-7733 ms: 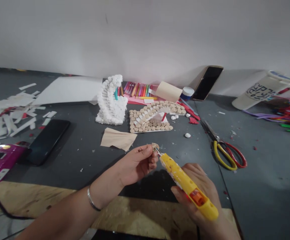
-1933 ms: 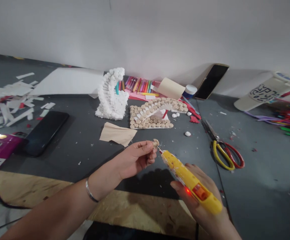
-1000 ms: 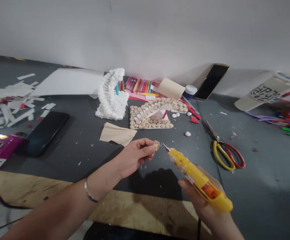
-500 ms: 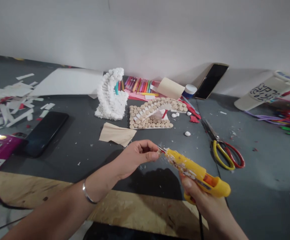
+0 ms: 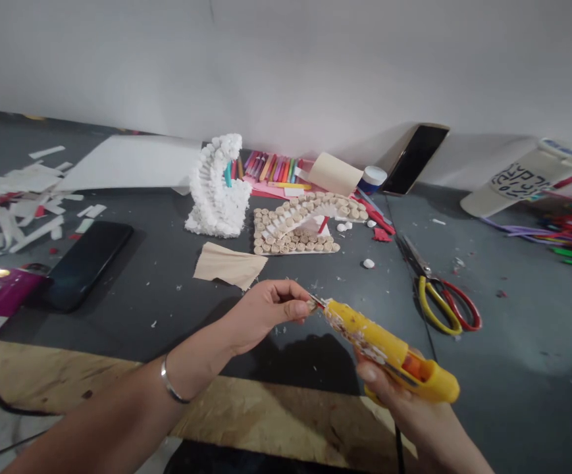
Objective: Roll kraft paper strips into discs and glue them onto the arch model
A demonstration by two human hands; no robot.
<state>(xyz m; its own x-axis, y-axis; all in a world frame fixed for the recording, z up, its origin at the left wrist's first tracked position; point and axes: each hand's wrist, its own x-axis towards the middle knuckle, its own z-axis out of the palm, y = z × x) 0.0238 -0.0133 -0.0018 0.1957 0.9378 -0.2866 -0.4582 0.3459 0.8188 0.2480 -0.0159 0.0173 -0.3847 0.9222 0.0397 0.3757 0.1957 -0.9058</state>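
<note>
Our left hand (image 5: pixel 273 306) pinches a small beige roll (image 5: pixel 312 305), seemingly against the nozzle (image 5: pixel 318 301) of the glue gun (image 5: pixel 367 332), which slants rightward into our right hand (image 5: pixel 404 403), wrapped around it.

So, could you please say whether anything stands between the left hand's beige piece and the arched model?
The glue gun nozzle sits right at the beige piece in the left hand; beyond it, only small scraps show before the arched model.

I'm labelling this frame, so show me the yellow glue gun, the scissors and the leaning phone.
Yellow glue gun (image 5: pixel 374 337): head view, middle of its body.
Scissors (image 5: pixel 427 270): head view, on the pivot.
Leaning phone (image 5: pixel 416 160): head view, middle of its screen.
</note>
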